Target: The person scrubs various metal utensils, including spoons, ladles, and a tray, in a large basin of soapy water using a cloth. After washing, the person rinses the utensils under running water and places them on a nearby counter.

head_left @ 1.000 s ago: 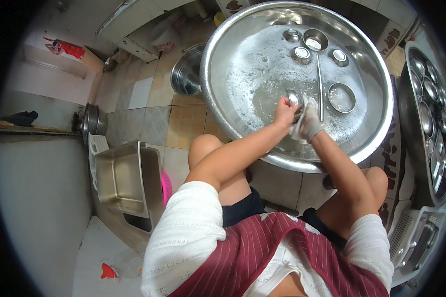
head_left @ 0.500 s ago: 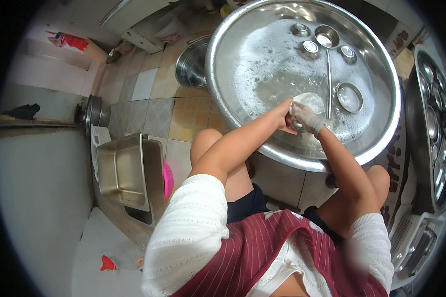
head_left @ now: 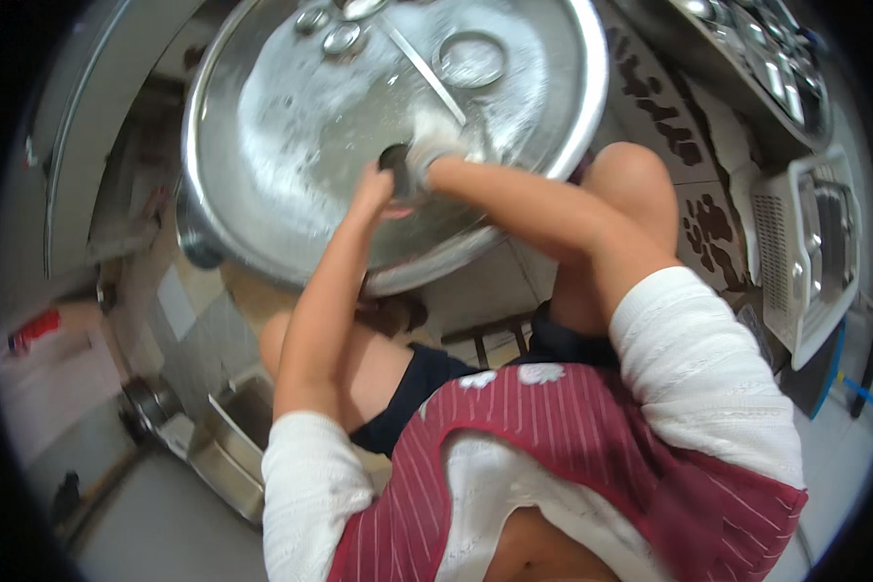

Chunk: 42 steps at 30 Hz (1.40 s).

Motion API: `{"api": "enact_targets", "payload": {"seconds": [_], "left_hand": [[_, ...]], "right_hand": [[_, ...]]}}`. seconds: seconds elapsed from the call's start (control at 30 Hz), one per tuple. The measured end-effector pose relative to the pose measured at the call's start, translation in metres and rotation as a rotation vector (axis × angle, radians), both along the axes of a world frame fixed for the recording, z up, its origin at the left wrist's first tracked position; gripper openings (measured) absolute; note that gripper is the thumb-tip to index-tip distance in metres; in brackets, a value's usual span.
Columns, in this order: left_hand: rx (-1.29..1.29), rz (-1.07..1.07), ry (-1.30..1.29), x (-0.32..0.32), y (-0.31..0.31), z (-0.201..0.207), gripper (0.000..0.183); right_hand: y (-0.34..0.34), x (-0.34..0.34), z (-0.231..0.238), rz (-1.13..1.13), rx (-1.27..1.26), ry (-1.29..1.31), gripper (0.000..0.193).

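Note:
A wide metal basin (head_left: 592,73) of soapy water stands in front of me. Low over its near side, my left hand (head_left: 378,194) is closed on a small metal cup (head_left: 395,158), whose dark mouth shows. Against the cup's right side is my right hand (head_left: 427,160), in a pale glove, with its fingers smeared by motion. A blurred white cloth-like thing (head_left: 436,124) shows just beyond it. Farther off in the water lie a long-handled ladle (head_left: 422,68), a round metal dish (head_left: 471,60) and small metal cups (head_left: 341,39).
At the far right, a large metal tray (head_left: 747,78) holds several shiny utensils. Below it is a white plastic basket (head_left: 781,228) with metalware. A rectangular metal pan (head_left: 228,466) and a round pot (head_left: 150,403) are on the left. Tiled floor (head_left: 199,330) lies between.
The whole view has swung, so the basin now appears farther left and higher. Both hands stay together over its near side; the cup's dark mouth is now visible.

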<state>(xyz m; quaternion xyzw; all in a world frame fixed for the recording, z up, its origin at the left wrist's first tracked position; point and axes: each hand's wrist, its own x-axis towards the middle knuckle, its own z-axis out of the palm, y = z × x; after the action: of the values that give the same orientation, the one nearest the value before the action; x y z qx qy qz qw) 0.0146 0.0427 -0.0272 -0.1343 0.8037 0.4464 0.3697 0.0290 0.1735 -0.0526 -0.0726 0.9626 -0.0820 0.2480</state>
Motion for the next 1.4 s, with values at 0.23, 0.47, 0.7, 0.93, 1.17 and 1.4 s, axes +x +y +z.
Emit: {"api": "enact_targets", "payload": {"seconds": [0.23,0.47,0.7,0.93,1.17,1.4], "left_hand": [[0.604,-0.308,0.598,-0.078,0.133,0.160,0.060],[-0.185,-1.043,0.722,-0.142,0.191,0.036,0.064],[-0.428,-0.999,0.922,-0.077,0.188,-0.038,0.033],[0.401,-0.002,0.360,-0.075,0.060,0.013,0.019],[0.380,-0.266,0.182,-0.006,-0.020,0.037,0.023],[0.840,0.396,0.160,0.010,0.016,-0.008,0.020]], "right_hand": [[0.039,-0.030,-0.154,0.173,-0.028,-0.112,0.030],[-0.022,-0.017,-0.049,0.332,0.011,-0.261,0.040],[0.029,-0.023,-0.120,-0.179,-0.194,0.093,0.063],[0.048,-0.014,0.038,-0.964,-1.004,0.079,0.035],[-0.019,-0.006,0.057,-0.705,-0.574,0.529,0.030],[-0.009,-0.031,-0.016,-1.583,-1.907,-0.303,0.041]]}}
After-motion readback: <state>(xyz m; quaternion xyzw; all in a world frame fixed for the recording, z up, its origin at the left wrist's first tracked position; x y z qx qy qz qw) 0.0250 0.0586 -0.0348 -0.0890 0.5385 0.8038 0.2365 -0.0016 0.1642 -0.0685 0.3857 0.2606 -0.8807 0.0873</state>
